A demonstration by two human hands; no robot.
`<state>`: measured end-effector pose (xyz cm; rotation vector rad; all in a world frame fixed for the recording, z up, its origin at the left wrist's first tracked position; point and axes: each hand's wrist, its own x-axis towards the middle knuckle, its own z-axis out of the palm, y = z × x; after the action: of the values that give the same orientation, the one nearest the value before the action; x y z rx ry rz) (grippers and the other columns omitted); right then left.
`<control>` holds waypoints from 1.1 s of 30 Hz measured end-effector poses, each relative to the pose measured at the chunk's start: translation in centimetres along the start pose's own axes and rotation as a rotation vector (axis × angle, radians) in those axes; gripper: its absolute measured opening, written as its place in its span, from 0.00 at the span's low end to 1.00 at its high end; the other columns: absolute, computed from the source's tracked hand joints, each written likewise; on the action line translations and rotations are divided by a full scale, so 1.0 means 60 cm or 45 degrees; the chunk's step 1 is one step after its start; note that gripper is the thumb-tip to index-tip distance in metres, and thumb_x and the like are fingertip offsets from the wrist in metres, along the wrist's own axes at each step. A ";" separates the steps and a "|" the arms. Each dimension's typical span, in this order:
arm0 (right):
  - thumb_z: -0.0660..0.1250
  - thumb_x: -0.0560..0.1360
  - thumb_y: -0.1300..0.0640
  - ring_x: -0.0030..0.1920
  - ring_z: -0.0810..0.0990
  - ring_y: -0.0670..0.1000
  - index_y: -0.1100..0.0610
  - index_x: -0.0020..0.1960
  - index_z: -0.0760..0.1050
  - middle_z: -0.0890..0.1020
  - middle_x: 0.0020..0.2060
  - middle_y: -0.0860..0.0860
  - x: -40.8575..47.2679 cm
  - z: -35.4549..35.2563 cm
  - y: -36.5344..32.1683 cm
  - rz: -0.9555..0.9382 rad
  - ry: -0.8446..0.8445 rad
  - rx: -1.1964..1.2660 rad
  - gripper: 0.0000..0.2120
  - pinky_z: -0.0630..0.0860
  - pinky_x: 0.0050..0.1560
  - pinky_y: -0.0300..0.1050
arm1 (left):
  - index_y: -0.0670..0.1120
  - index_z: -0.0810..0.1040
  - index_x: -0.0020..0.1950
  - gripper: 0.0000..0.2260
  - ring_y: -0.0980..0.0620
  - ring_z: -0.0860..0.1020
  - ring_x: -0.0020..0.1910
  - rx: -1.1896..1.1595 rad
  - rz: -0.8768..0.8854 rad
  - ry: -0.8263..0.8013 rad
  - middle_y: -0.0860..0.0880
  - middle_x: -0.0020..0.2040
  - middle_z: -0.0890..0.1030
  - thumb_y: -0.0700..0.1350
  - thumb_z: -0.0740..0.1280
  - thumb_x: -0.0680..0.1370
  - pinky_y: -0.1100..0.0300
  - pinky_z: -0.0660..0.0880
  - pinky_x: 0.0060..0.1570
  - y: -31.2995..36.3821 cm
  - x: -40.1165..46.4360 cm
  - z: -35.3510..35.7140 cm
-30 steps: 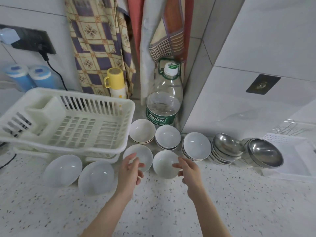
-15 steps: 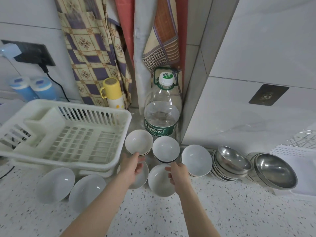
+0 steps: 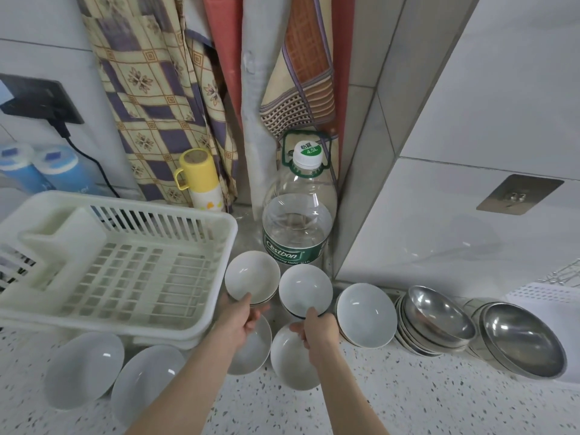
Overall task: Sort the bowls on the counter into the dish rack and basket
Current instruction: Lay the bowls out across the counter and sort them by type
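Two hands, each pinching a white bowl rim: left hand [image 3: 239, 318] on left bowl [image 3: 252, 276], right hand [image 3: 318, 329] on right bowl [image 3: 305, 291], beside the dish rack [image 3: 119, 265].

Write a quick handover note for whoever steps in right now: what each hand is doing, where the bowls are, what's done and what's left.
Left hand pinches the rim of the back-left white bowl.
Right hand pinches the rim of the back-middle white bowl.
Other white bowls sit on the counter; steel bowls are stacked at the right.
Dish rack holds no bowls.
Done: nothing sorted.
Left: every bowl.
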<state>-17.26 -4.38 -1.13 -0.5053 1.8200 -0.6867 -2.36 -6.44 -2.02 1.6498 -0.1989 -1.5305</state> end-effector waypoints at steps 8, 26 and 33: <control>0.53 0.73 0.67 0.17 0.63 0.47 0.70 0.54 0.74 0.84 0.30 0.59 -0.005 0.012 -0.010 0.011 0.050 0.101 0.16 0.61 0.21 0.35 | 0.46 0.67 0.68 0.24 0.56 0.75 0.17 0.208 0.115 0.032 0.32 0.45 0.81 0.29 0.48 0.76 0.74 0.51 0.19 0.012 -0.004 0.000; 0.52 0.79 0.63 0.30 0.81 0.50 0.59 0.57 0.67 0.85 0.43 0.58 -0.063 0.021 0.001 -0.428 0.169 -0.020 0.08 0.70 0.29 0.38 | 0.53 0.68 0.65 0.26 0.47 0.82 0.37 0.061 0.247 0.006 0.43 0.34 0.83 0.28 0.49 0.76 0.68 0.53 0.17 0.008 -0.038 0.000; 0.53 0.79 0.64 0.37 0.86 0.49 0.50 0.67 0.65 0.83 0.44 0.48 -0.105 0.001 0.009 -0.647 0.180 0.128 0.19 0.79 0.40 0.53 | 0.58 0.68 0.63 0.25 0.54 0.82 0.29 0.051 0.299 -0.054 0.40 0.43 0.83 0.30 0.52 0.78 0.67 0.55 0.18 0.009 -0.053 -0.002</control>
<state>-15.12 -0.01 2.91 -0.8837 1.7869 -1.1763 -2.82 -4.71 0.69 1.5651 -0.4336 -1.3910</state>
